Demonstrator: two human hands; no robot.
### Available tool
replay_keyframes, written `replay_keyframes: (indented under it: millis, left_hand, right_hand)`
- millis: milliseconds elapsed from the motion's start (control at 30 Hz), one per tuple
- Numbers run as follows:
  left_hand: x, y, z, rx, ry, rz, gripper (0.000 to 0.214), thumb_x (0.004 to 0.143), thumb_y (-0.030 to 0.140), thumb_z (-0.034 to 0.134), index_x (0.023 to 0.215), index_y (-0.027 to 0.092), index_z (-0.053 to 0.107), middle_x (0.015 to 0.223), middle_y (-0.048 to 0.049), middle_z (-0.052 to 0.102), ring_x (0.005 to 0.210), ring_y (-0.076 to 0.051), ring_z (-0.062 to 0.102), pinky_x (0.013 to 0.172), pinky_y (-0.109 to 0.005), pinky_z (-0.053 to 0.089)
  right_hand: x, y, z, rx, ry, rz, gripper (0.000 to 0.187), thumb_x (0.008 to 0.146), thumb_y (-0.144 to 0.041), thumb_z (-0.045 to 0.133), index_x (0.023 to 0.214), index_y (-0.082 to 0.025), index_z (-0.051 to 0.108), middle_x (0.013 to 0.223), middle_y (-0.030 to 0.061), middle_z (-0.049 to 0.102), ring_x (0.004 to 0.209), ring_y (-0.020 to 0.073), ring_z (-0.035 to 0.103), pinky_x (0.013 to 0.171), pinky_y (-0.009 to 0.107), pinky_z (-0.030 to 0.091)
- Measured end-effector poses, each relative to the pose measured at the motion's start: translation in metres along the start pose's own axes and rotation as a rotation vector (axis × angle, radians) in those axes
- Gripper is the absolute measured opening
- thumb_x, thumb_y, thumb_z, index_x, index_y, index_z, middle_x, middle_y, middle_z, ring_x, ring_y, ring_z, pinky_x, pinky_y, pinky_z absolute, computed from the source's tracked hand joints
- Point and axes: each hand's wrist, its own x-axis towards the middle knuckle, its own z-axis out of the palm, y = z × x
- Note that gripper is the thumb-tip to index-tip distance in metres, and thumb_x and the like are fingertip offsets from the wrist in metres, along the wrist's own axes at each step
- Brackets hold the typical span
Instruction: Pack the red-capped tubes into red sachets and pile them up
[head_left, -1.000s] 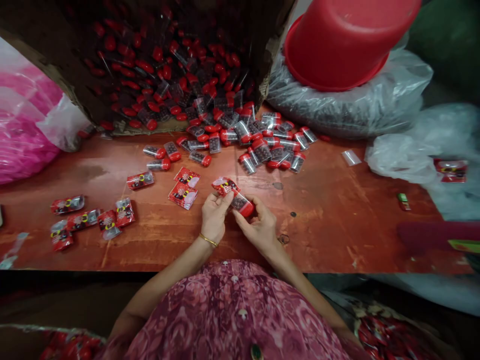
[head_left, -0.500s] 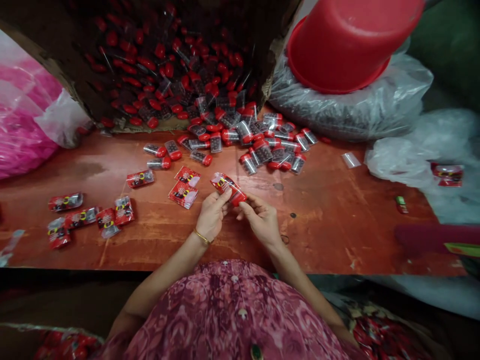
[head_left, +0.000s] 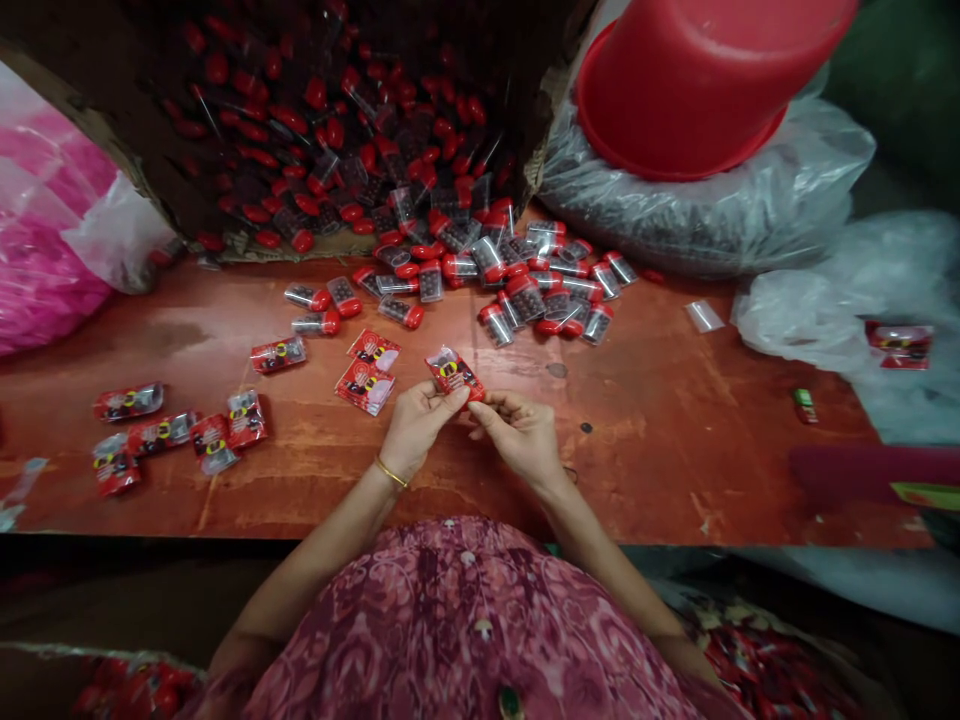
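Observation:
Between my two hands is a small red printed packet [head_left: 454, 373], tilted, its far end pointing away from me. My left hand [head_left: 421, 420] pinches its near left edge with the thumb on top. At its near right corner, my right hand [head_left: 521, 432] grips with thumb and curled fingers. Left of my hands lie a few red printed cards [head_left: 365, 385], partly stacked. Beyond them rest several clear containers with red caps and dark beads inside, one a red-capped container [head_left: 401, 312]. Farther left, several wrapped red packets [head_left: 161, 434] lie loosely together.
A large cardboard box [head_left: 112, 130] full of red-capped containers opens onto the table [head_left: 660, 430], some spilling out. An upturned red bucket [head_left: 682, 90] sits on a plastic bag [head_left: 697, 225] of dark contents. A pink-filled bag [head_left: 45, 240] stands left.
Both hands stay on the packet. My left hand has shifted slightly left and toward me, its thumb now near the packet's close end, and more of the printed face shows.

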Motion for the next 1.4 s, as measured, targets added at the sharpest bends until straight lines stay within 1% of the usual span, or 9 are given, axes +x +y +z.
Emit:
replay_keyframes:
  millis: [200, 367, 533, 633, 767, 933, 1133, 1233, 1400]
  left_hand:
    - [-0.001, 0.006, -0.003, 0.0, -0.105, -0.122, 0.035, 0.049, 0.038, 0.081, 0.07, 0.013, 0.071, 0.072, -0.006, 0.071, 0.061, -0.012, 0.063, 0.065, -0.024, 0.051]
    - [-0.001, 0.0, -0.008, 0.012, -0.146, -0.214, 0.04, 0.051, 0.04, 0.081, 0.078, 0.011, 0.07, 0.073, -0.0057, 0.071, 0.064, -0.014, 0.066, 0.07, -0.025, 0.052]
    - [-0.001, -0.01, -0.011, -0.016, -0.093, -0.257, 0.034, 0.06, 0.035, 0.078, 0.082, 0.011, 0.067, 0.078, -0.0076, 0.072, 0.07, -0.017, 0.068, 0.076, -0.029, 0.052]
    - [-0.003, -0.013, -0.015, -0.041, -0.03, -0.289, 0.027, 0.073, 0.034, 0.068, 0.087, 0.012, 0.066, 0.079, -0.0085, 0.073, 0.074, -0.017, 0.069, 0.078, -0.029, 0.051]
    - [-0.009, -0.01, -0.025, -0.119, 0.014, -0.297, 0.023, 0.082, 0.034, 0.057, 0.089, 0.013, 0.064, 0.077, -0.0093, 0.073, 0.077, -0.019, 0.069, 0.081, -0.033, 0.051]
    - [-0.018, -0.011, -0.034, -0.082, 0.029, -0.257, 0.024, 0.078, 0.035, 0.062, 0.087, 0.013, 0.064, 0.082, -0.0102, 0.073, 0.075, -0.018, 0.069, 0.078, -0.029, 0.05]
    - [-0.024, -0.022, -0.039, -0.027, 0.059, -0.252, 0.037, 0.067, 0.043, 0.071, 0.085, 0.012, 0.064, 0.079, -0.0094, 0.073, 0.073, -0.016, 0.069, 0.075, -0.026, 0.049]
    - [-0.026, -0.026, -0.041, -0.026, 0.091, -0.253, 0.036, 0.068, 0.043, 0.07, 0.084, 0.011, 0.064, 0.076, -0.0095, 0.072, 0.07, -0.015, 0.068, 0.074, -0.026, 0.048]
    - [-0.035, -0.031, -0.05, -0.042, 0.189, -0.141, 0.032, 0.075, 0.042, 0.064, 0.085, 0.011, 0.061, 0.071, -0.0079, 0.071, 0.065, -0.013, 0.067, 0.068, -0.023, 0.047]
  right_hand:
    - [0.005, 0.001, -0.005, -0.061, -0.011, -0.055, 0.024, 0.064, -0.04, 0.072, 0.065, -0.017, 0.063, 0.055, -0.002, 0.061, 0.045, 0.0095, 0.054, 0.045, 0.022, 0.046]
    - [0.007, 0.002, -0.01, -0.144, -0.069, -0.154, 0.022, 0.068, -0.035, 0.069, 0.082, -0.018, 0.069, 0.059, -0.0037, 0.059, 0.05, 0.0075, 0.049, 0.049, 0.02, 0.043]
    - [0.006, 0.009, -0.004, -0.173, -0.039, -0.176, 0.019, 0.073, -0.033, 0.064, 0.082, -0.019, 0.072, 0.072, 0.0008, 0.067, 0.055, 0.0102, 0.054, 0.049, 0.021, 0.044]
    - [0.01, 0.017, 0.001, -0.155, -0.002, -0.119, 0.02, 0.071, -0.034, 0.064, 0.082, -0.019, 0.072, 0.07, 0.0013, 0.068, 0.054, 0.0104, 0.054, 0.047, 0.021, 0.043]
    - [0.018, 0.022, 0.008, -0.049, -0.074, 0.029, 0.026, 0.064, -0.038, 0.068, 0.08, -0.018, 0.072, 0.065, -0.0003, 0.067, 0.046, 0.0071, 0.048, 0.044, 0.02, 0.043]
    - [0.02, 0.023, 0.014, 0.03, -0.112, 0.151, 0.03, 0.058, -0.042, 0.073, 0.074, -0.017, 0.07, 0.061, -0.0013, 0.066, 0.045, 0.0056, 0.048, 0.044, 0.019, 0.041]
    - [0.015, 0.021, 0.02, -0.003, -0.157, 0.179, 0.033, 0.052, -0.045, 0.075, 0.065, -0.016, 0.066, 0.052, -0.003, 0.061, 0.04, 0.0053, 0.045, 0.04, 0.019, 0.038]
    - [0.014, 0.025, 0.025, -0.026, -0.177, 0.184, 0.037, 0.049, -0.049, 0.076, 0.061, -0.016, 0.063, 0.05, -0.0033, 0.058, 0.04, 0.0057, 0.045, 0.04, 0.019, 0.038]
    - [0.011, 0.034, 0.044, -0.075, -0.218, 0.187, 0.044, 0.047, -0.055, 0.074, 0.062, -0.016, 0.061, 0.05, -0.0028, 0.058, 0.04, 0.0062, 0.044, 0.039, 0.019, 0.036]
